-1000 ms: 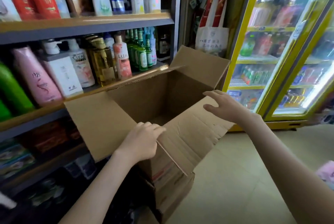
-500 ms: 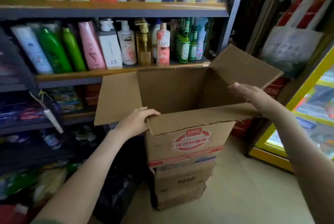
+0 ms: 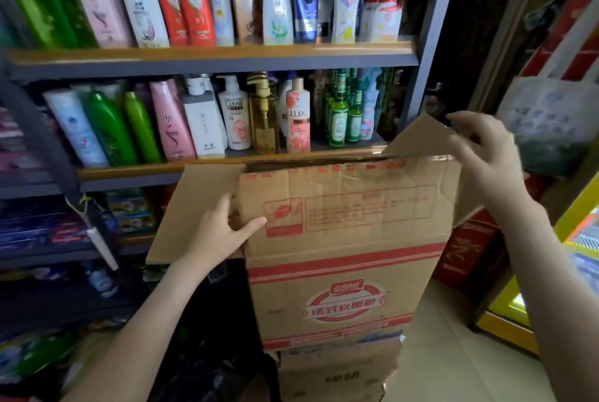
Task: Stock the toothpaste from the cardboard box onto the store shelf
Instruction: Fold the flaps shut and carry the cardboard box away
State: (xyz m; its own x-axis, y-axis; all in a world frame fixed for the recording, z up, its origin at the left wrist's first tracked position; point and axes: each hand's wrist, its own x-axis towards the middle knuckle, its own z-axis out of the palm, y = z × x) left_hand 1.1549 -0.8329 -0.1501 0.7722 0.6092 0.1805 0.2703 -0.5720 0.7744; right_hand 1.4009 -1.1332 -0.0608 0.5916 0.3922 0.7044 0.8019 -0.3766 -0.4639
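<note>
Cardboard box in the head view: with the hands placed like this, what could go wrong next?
1. The cardboard box sits on a stack of lower boxes, and only the left hand grips it, at its left edge; it may tip or slide off.
2. The right hand is open by the right flap, which stands close to the green glass bottles on the shelf; a swing might knock them.

The slim left forearm (image 3: 146, 320) and right forearm (image 3: 557, 272) are showing bare along their whole visible length; the left hand (image 3: 223, 233) and right hand (image 3: 486, 155) are showing bare too.
</note>
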